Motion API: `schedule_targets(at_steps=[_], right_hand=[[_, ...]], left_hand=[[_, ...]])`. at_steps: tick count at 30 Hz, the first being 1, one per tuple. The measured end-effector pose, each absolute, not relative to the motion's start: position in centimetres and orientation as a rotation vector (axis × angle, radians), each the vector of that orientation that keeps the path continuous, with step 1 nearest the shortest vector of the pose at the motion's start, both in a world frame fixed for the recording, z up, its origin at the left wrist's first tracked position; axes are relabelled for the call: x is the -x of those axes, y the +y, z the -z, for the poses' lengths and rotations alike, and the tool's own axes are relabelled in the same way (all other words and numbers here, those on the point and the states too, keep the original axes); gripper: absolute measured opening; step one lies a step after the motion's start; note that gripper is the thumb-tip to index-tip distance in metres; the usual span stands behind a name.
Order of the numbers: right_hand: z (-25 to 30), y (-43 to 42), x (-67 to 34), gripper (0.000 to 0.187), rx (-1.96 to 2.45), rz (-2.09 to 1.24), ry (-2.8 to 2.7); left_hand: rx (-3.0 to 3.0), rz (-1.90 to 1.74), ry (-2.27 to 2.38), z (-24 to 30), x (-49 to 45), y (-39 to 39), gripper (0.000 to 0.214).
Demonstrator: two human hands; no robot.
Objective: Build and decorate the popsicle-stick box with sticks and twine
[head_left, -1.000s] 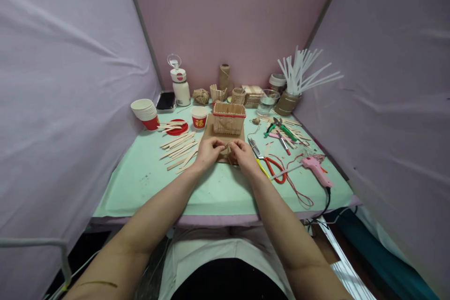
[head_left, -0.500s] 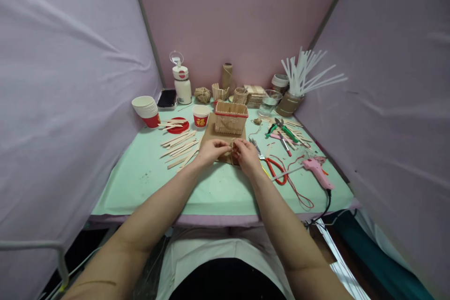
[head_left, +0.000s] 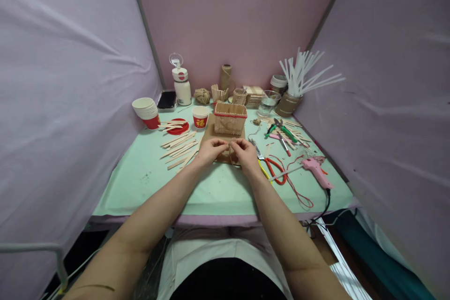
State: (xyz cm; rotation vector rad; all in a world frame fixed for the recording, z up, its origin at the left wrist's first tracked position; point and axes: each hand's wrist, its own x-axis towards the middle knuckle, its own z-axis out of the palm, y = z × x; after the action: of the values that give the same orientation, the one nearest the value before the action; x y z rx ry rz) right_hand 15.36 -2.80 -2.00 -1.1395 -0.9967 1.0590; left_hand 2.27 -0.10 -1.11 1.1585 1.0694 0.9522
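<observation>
My left hand (head_left: pixel 209 151) and my right hand (head_left: pixel 245 153) meet over a brown cardboard sheet (head_left: pixel 211 132) on the green table (head_left: pixel 218 187). Both hands pinch a thin piece of jute twine (head_left: pixel 230 152) between their fingertips. Just behind them on the cardboard stands a small box made of wooden craft sticks (head_left: pixel 229 118) with a red rim. Loose wooden craft sticks (head_left: pixel 179 146) lie to the left of my left hand.
Red-handled scissors (head_left: pixel 273 167), a pink glue gun (head_left: pixel 315 171) with cord, green pliers (head_left: pixel 283 130) and red string lie at right. Red paper cups (head_left: pixel 146 111), a red lid (head_left: pixel 176 126), a bottle (head_left: pixel 182 86), twine ball (head_left: pixel 201 96), a glass (head_left: pixel 267 102) and a holder of white sticks (head_left: pixel 288 101) line the back.
My fingertips have shifted slightly on the twine, the hands staying together over the cardboard. The camera view has wobbled a little.
</observation>
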Motion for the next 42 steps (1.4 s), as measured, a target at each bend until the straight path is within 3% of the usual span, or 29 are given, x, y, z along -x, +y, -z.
schedule_targets(at_steps=[10,25,33,37,42], right_hand=[[2.2,-2.6,-15.5,0.022,1.191,-0.791,-1.116],[2.5,-2.6,-15.5,0.022,1.207,-0.897,-1.068],[2.2,-3.0,-15.1,0.023,1.173,-1.085,-0.999],[1.9,-3.2,-15.1,0.024,1.104,-1.186,-0.931],[1.9,-3.0,-15.2,0.025,1.119,-1.033,-1.003]], left_hand=[[-1.053,-0.900,0.940,1.1,-2.1,-0.1,0.030],[-1.136,-0.959,1.014,1.9,-2.2,0.4,0.032],[-1.464,-1.094,1.214,1.5,-2.0,0.5,0.014],[-1.519,-1.103,1.219,1.5,-2.0,0.5,0.016],[-1.452,-1.060,1.171,1.2,-2.2,0.1,0.020]])
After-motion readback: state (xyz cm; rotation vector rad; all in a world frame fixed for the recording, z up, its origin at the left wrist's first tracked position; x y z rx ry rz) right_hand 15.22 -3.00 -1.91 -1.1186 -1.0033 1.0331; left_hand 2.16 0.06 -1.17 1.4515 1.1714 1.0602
